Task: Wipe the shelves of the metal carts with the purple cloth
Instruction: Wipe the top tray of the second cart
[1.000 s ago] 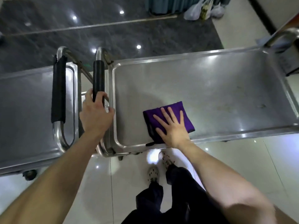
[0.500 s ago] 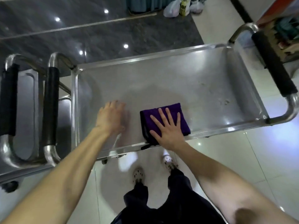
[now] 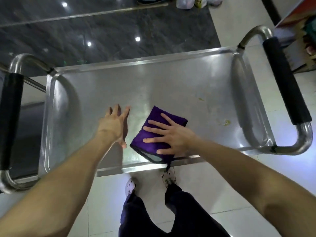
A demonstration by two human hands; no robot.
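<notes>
Easy to lose the cloth (image 3: 153,134) over the near rim of the shelf (image 3: 171,86) from here: lying with one corner and a dark loop past that rim, and likely to be dragged off onto the floor (image 3: 256,177) by any pull toward the body. Easy also to miss the yellowish stains (image 3: 226,123) toward the right end of the shelf (two patches, both well apart from the cloth) by sweeping only the middle. Liable to bunch or come unfolded under an uneven push, being folded in layers and pinned only by flat fingers. Possible, too, to send the cart (image 3: 256,32) drifting with a hard shove, with neither handle (image 3: 285,82) gripped; no wheels in view, so hard to judge.

Right hand (image 3: 174,135): spread wide and flat, fingers well apart, pressing down on the cloth with palm and fingers, not curled round it, pointing toward the left end of the shelf.

Left hand (image 3: 114,124): also flat, fingers straight and a little apart, holding nothing, down at the bare metal in the middle of the shelf, near the cloth but apart from it. Resting on the metal or just above it: cannot tell.

Cloth itself: purple, folded, turned at an angle, on the top shelf against its near rim, about midway along.
</notes>
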